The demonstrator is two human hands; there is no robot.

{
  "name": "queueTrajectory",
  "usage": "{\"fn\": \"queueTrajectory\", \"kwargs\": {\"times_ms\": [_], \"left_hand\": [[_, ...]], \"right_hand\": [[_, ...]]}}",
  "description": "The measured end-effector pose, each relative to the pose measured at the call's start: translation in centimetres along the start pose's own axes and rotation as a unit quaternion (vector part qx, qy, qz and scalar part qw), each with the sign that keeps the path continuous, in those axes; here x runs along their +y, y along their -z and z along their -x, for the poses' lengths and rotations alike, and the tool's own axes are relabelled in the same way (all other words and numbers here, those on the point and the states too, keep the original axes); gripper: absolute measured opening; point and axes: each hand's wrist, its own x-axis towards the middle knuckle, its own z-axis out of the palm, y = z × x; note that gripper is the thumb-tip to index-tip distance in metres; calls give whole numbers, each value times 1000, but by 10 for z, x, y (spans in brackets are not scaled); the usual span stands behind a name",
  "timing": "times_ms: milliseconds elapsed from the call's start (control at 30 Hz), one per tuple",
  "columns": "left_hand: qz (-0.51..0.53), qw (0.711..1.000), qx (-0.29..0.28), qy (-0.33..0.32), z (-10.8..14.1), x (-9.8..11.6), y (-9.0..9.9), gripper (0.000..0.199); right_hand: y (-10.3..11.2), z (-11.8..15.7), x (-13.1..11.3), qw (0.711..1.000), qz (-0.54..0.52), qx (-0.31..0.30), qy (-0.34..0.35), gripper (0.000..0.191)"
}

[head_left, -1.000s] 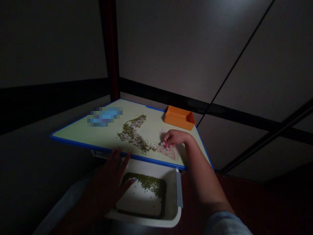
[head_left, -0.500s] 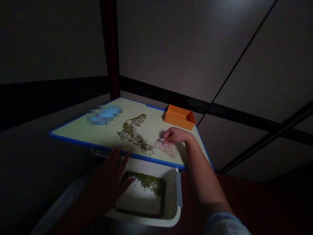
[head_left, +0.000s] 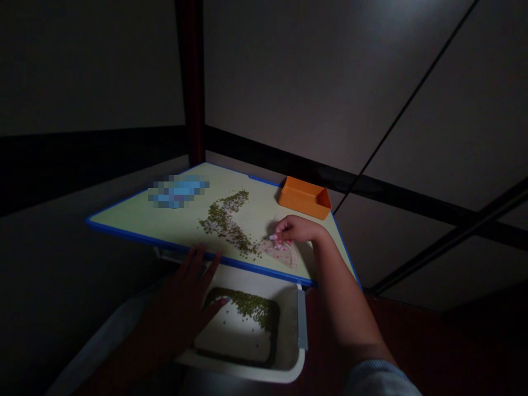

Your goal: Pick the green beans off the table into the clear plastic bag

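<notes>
My right hand (head_left: 293,228) is closed in a pinch on a clear protractor (head_left: 284,256) with pink marks, held low over the pale tabletop (head_left: 136,220). Small green beans (head_left: 225,217), which look like mung beans, lie scattered in a curved band just left of it. My left hand (head_left: 185,300) is in shadow with its fingers spread, fingertips at the blue front edge of the table and thumb over a white bin (head_left: 284,375). More green beans (head_left: 258,309) lie inside the bin, mostly along its far side and right corner.
An orange open box (head_left: 304,206) stands at the table's back right corner. A blurred blue item (head_left: 179,192) lies at the back left. Behind the table are panelled walls and a dark red post (head_left: 193,82). The room is dim.
The view has shifted very slightly. Both hands, the protractor and the beans stay almost where they were.
</notes>
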Motion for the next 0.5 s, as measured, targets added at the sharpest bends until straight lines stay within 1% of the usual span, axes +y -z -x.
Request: {"fn": "queueTrajectory", "kwargs": {"times_ms": [67, 233, 300, 367, 500], "left_hand": [[-1, 1000, -13, -1, -1, 1, 3, 79], [-7, 1000, -13, -9, -1, 2, 5, 79], [-7, 1000, -9, -9, -1, 1, 4, 77], [-6, 1000, -7, -8, 0, 1, 2, 77], [-9, 1000, 1, -13, 0, 0, 1, 77]], "right_hand": [[2, 2, 0, 1000, 1, -3, 0, 24], [-1, -1, 2, 996, -12, -82, -13, 22], [-2, -3, 4, 995, -11, -97, -28, 20], [-3, -4, 5, 994, -6, -97, -40, 19], [-1, -4, 7, 996, 9, -70, -55, 21]]}}
